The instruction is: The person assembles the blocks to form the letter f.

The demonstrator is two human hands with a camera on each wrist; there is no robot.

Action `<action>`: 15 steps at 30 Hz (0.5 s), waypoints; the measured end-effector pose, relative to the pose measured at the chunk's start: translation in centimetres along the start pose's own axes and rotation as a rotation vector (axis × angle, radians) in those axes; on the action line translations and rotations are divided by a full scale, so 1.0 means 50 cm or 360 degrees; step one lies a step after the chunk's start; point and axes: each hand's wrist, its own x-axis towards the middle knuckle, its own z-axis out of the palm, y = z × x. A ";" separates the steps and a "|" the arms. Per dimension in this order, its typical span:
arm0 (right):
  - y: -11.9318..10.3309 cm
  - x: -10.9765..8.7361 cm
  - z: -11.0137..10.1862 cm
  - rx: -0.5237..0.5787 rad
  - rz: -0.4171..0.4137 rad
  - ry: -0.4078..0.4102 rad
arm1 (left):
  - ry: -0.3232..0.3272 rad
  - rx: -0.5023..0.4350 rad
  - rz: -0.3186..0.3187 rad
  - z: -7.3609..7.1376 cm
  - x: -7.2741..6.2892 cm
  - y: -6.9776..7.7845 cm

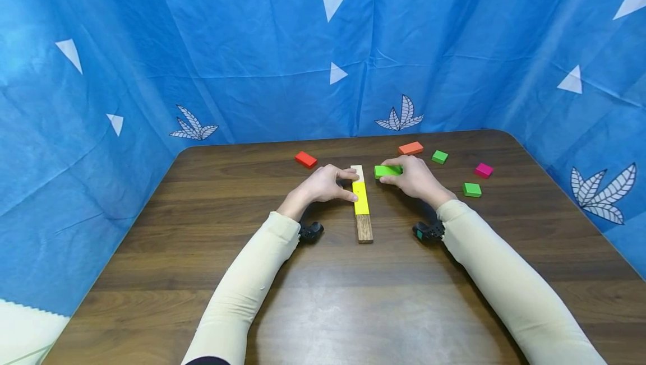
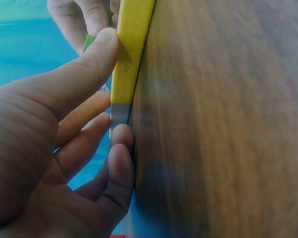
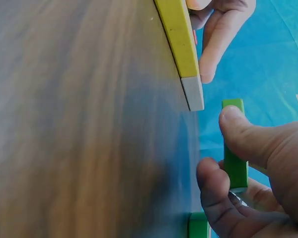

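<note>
A row of flat blocks lies end to end on the table: a brown block nearest me, a yellow block in the middle, a white block farthest. My left hand touches this row from its left side. Its thumb rests on the yellow block, and its index finger reaches the white one. To the right of the row, my right hand pinches a green block between thumb and fingers. The green block is apart from the row, near the white block's end.
A red block lies at the back left of the table. Behind and right of my right hand lie an orange block, two small green blocks and a magenta block. A blue curtain surrounds the wooden table.
</note>
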 end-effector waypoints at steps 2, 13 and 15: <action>-0.006 0.005 0.001 -0.0006 0.0000 -0.0016 | -0.0005 -0.0005 0.0001 0.000 -0.001 -0.001; -0.022 0.026 0.019 -0.0003 -0.0007 -0.0057 | -0.0011 0.0006 0.0019 0.000 -0.001 -0.003; -0.023 0.031 0.024 -0.0011 0.0008 -0.0043 | -0.0015 0.0010 0.0022 0.000 0.000 -0.003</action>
